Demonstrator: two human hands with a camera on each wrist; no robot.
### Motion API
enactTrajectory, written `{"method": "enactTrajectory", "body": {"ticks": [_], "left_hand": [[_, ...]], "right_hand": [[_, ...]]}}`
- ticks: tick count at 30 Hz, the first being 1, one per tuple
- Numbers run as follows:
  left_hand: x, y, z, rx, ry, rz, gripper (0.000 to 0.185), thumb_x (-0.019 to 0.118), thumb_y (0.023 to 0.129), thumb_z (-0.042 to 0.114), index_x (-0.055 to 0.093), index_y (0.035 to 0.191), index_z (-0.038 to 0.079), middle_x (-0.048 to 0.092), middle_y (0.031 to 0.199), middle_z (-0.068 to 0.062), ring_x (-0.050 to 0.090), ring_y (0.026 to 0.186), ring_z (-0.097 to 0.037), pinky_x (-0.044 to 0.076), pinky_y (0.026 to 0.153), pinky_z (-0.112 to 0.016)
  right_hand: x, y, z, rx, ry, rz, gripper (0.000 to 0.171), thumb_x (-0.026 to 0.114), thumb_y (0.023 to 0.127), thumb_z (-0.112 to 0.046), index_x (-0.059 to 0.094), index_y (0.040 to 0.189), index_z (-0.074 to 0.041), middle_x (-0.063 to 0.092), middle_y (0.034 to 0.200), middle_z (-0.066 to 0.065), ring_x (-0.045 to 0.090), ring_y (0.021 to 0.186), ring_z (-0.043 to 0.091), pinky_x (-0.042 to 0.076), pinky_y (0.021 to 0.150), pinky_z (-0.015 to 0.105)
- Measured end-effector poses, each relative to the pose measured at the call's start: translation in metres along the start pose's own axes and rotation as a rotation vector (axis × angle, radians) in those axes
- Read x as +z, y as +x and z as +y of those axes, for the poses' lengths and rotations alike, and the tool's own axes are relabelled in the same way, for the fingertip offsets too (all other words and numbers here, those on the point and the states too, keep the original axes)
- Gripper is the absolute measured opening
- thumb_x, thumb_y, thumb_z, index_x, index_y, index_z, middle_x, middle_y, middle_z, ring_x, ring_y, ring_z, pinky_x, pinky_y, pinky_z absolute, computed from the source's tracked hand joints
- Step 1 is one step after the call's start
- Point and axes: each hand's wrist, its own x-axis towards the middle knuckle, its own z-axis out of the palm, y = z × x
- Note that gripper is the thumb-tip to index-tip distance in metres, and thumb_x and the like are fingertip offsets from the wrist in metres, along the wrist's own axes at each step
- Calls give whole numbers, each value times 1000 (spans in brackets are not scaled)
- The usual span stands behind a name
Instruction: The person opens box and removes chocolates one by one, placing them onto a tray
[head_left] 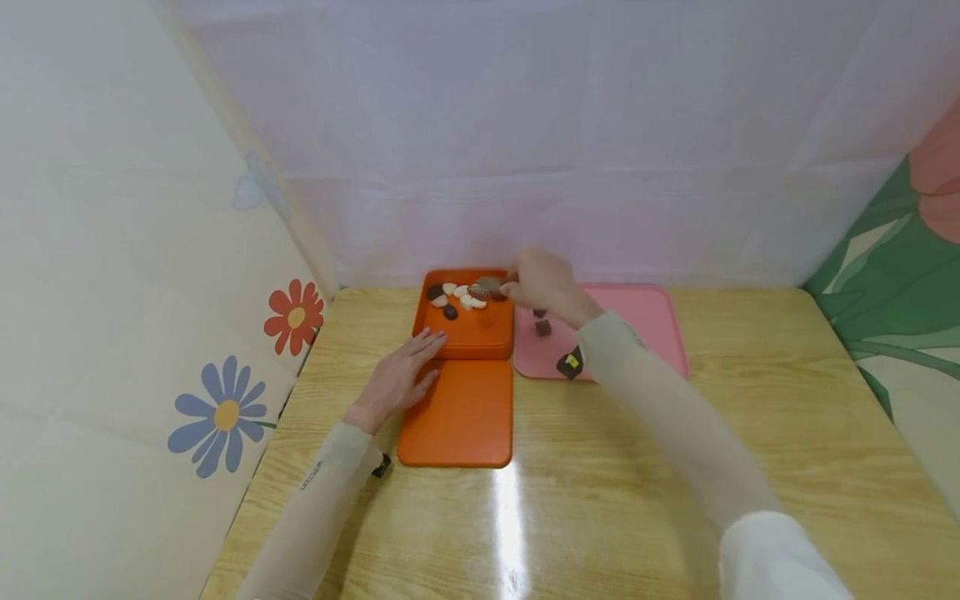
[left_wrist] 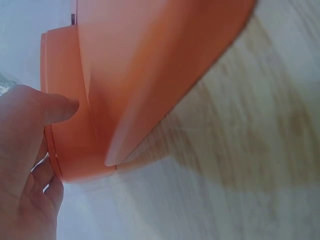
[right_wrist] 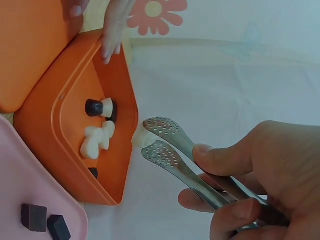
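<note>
My right hand (head_left: 543, 283) holds metal tongs (right_wrist: 200, 192) with perforated oval tips. Between these tips is a small white piece (right_wrist: 141, 137), just over the far rim of an orange box (head_left: 472, 337) in the right wrist view. Several white pieces (right_wrist: 91, 146) and dark pieces (right_wrist: 93, 107) lie inside this box. At the box's near left corner rests my left hand (head_left: 396, 379), fingers extended along the side. The left wrist view shows its thumb against the orange wall (left_wrist: 70, 137); the fingertips are partly hidden.
A flat orange lid (head_left: 457, 417) lies directly in front of the box. To the right is a pink tray (head_left: 637, 325) with dark blocks (head_left: 543, 327) on it. White cloth (head_left: 525, 167) stands behind, and a flowered panel (head_left: 187, 333) runs along the left.
</note>
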Motion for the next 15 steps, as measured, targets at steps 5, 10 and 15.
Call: {"method": "enactTrajectory", "body": {"ticks": [5,10,15], "left_hand": [[1,0,-1,0,-5,1,64,73,102,15,49,161,7,48,167,-10,40,158,-35,42,122,-57],[2,-1,-2,9,-10,11,64,73,102,14,49,160,6,48,167,-11,40,158,-35,41,123,-56],[1,-2,-2,17,-9,16,64,73,102,15,49,161,6,48,167,-12,40,157,-36,42,122,-57]], "right_hand": [[-4,-7,9,-2,53,33,32,69,106,-30,79,129,-10,81,119,8,71,63,11,48,52,25],[-8,-18,17,20,103,54,35,69,105,-32,78,132,-10,81,108,7,69,59,15,46,48,25],[-9,-28,32,17,152,81,32,71,104,-29,80,128,-10,81,110,9,70,62,17,51,52,28]]}}
